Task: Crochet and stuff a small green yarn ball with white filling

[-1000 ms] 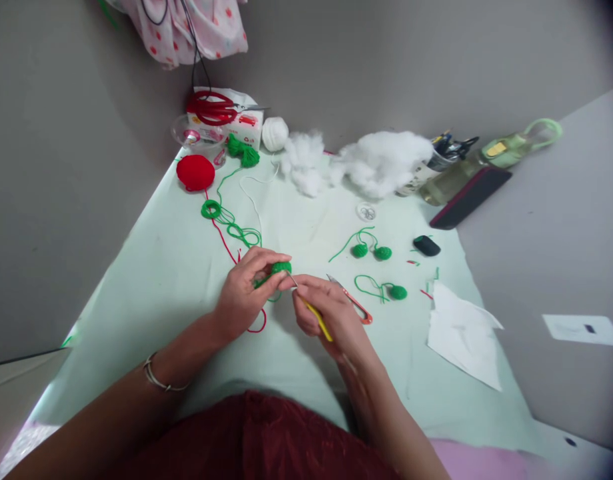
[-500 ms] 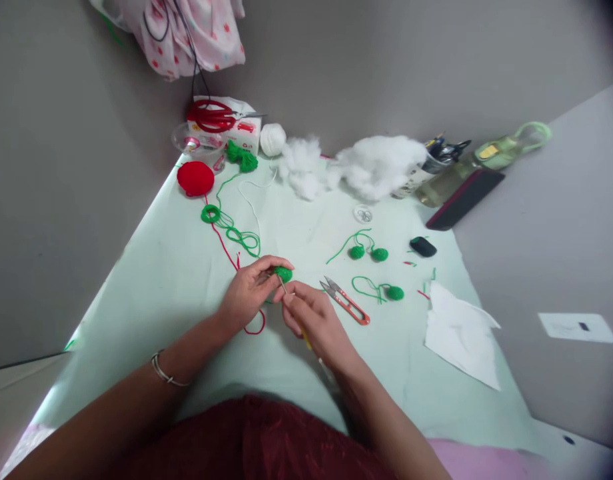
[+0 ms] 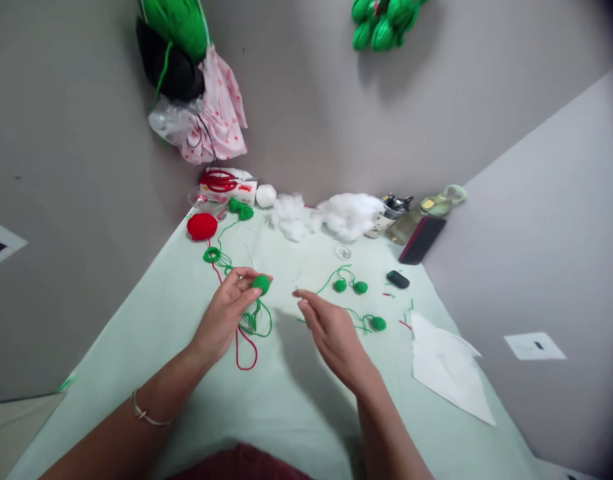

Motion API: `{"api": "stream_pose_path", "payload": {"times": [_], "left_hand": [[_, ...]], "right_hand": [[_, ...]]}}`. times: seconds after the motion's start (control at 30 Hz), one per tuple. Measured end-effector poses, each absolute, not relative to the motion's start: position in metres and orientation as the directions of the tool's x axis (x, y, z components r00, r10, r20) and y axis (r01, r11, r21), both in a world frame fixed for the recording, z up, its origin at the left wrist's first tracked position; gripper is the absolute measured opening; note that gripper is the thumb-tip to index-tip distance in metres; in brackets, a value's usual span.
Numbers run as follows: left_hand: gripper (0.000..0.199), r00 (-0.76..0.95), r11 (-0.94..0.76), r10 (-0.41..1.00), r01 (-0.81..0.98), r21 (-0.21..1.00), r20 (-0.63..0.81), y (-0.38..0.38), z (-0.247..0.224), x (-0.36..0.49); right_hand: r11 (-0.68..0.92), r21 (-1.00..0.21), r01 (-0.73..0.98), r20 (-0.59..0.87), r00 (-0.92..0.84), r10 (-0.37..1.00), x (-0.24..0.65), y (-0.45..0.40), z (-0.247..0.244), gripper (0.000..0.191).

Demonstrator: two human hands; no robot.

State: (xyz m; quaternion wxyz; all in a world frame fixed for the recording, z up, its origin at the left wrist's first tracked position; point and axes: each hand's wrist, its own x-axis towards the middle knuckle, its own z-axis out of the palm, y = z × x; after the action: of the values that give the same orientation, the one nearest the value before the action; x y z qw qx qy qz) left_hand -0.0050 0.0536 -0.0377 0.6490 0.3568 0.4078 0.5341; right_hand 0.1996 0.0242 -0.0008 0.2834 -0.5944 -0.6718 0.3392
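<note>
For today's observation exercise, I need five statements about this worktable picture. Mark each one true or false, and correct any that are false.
1. The left hand holds a green ball. True.
2. The right hand is touching that green ball. False: there is a gap between them.
3. Three other green balls lie on the table. True.
4. The red yarn ball sits to the right of the white stuffing. False: it sits to the left.
5. The bracelet is on the person's left arm. True.
</note>
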Motion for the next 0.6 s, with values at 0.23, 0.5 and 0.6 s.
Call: {"api": "stream_pose_path", "payload": {"times": [0.23,0.5,0.6], "left_hand": [[0.032,0.144,0.119,0.987,-0.316,0.941,-0.077,0.041,-0.028,0.007],[0.037,0.053,-0.003,0.998,-0.297,0.955,0.02,0.032,-0.029,0.009],[0.037,0.09,-0.003,0.995,-0.302,0.953,0.032,0.02,-0.025,0.014]], "right_hand": [[0.098,-0.929,0.357,0.034,-0.183,0.983,0.173,0.024,-0.006,0.031],[0.238,-0.919,0.314,0.215,-0.106,0.971,0.176,0.002,0.004,0.031],[0.291,-0.955,0.049,0.278,-0.18,0.943,0.171,-0.009,0.006,0.043]]}}
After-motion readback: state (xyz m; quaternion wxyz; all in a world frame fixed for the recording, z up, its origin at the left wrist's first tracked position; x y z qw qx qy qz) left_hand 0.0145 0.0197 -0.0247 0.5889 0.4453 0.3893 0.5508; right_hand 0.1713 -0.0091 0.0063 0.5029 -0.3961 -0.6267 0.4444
